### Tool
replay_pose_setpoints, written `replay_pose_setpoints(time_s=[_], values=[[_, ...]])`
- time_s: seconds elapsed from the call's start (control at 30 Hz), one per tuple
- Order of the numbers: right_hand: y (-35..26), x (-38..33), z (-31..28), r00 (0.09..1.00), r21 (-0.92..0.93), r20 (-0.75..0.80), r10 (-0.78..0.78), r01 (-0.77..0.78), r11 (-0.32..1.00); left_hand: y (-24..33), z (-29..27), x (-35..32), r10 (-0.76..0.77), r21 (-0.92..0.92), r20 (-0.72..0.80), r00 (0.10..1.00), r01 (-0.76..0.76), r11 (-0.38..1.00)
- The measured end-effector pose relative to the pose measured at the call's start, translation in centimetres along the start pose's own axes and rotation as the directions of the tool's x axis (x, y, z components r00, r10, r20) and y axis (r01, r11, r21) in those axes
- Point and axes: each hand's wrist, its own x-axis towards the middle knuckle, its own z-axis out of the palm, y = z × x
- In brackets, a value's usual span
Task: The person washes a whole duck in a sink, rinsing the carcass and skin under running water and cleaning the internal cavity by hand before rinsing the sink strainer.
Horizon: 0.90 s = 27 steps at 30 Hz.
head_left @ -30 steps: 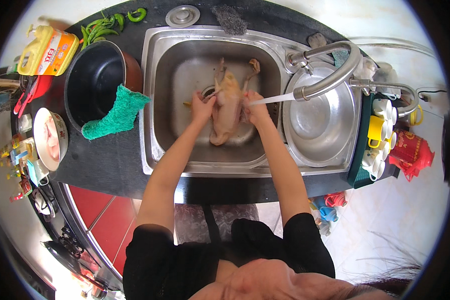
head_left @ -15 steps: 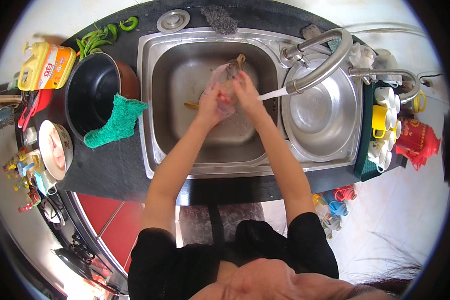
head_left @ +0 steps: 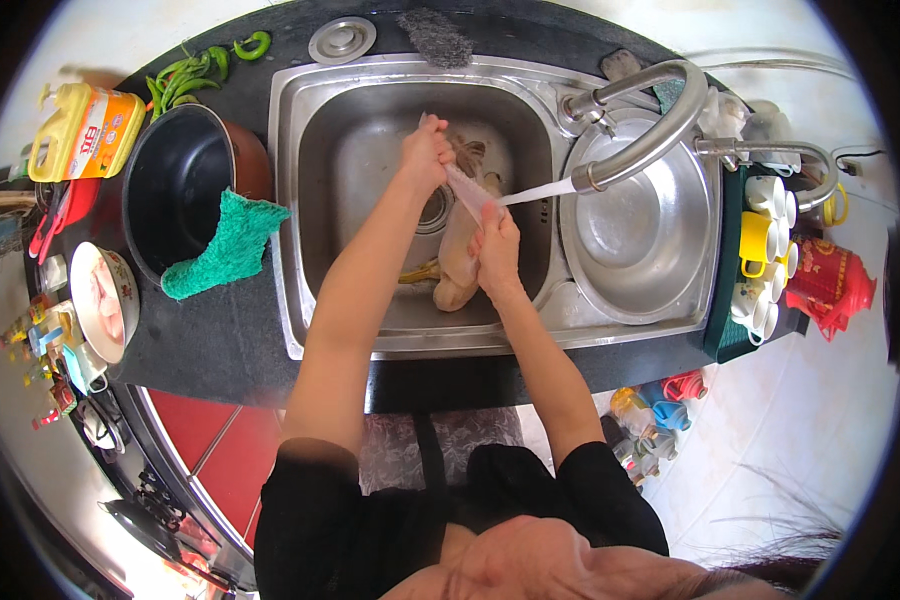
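A pale raw plucked chicken (head_left: 457, 262) hangs upright over the steel sink basin (head_left: 350, 200). My left hand (head_left: 425, 155) grips its upper end, and my right hand (head_left: 495, 250) holds its side lower down. A thin stream of water runs from the curved steel faucet (head_left: 650, 130) onto the bird between my hands. The chicken's lower end is near the drain.
A steel bowl (head_left: 630, 225) sits in the right basin. Left of the sink are a dark pot (head_left: 180, 185) with a green cloth (head_left: 230, 245), green chillies (head_left: 195, 75), a yellow bottle (head_left: 85, 130) and a plate (head_left: 100, 300). Cups (head_left: 765, 240) and a red kettle (head_left: 830, 280) stand right.
The chicken has been lifted from lying in the basin to hanging upright. My left hand rose to its top end, and my right hand moved under the water stream.
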Motion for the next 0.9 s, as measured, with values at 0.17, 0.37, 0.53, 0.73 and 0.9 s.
replay_pose_setpoints(time_s=[0.17,0.37,0.53,0.73,0.9], values=[[1.5,2.5,-0.8,0.997,0.202,0.007,0.074,-0.073,0.977,1.1,-4.3,0.8,0.388,0.482,-0.135,0.912,-0.282,0.830],[2.2,4.0,1.6,0.996,-0.145,0.084,0.013,0.000,0.989,-2.4,-2.5,-9.6,0.249,0.653,0.703,0.667,-0.466,-0.597],[4.1,4.5,0.3,0.883,-0.354,0.339,-0.324,0.439,0.826,1.5,-3.7,-10.0,-0.248,0.925,0.285,0.926,-0.333,-0.181],[0.5,2.0,1.1,0.908,-0.725,0.396,-0.135,0.400,0.561,3.3,-6.3,-10.6,-0.234,0.990,0.125,0.964,-0.138,-0.039],[1.1,2.6,1.1,0.925,-0.610,0.315,-0.211,0.367,0.702,5.2,-6.0,-9.5,0.454,0.768,0.303,0.838,0.067,-0.637]])
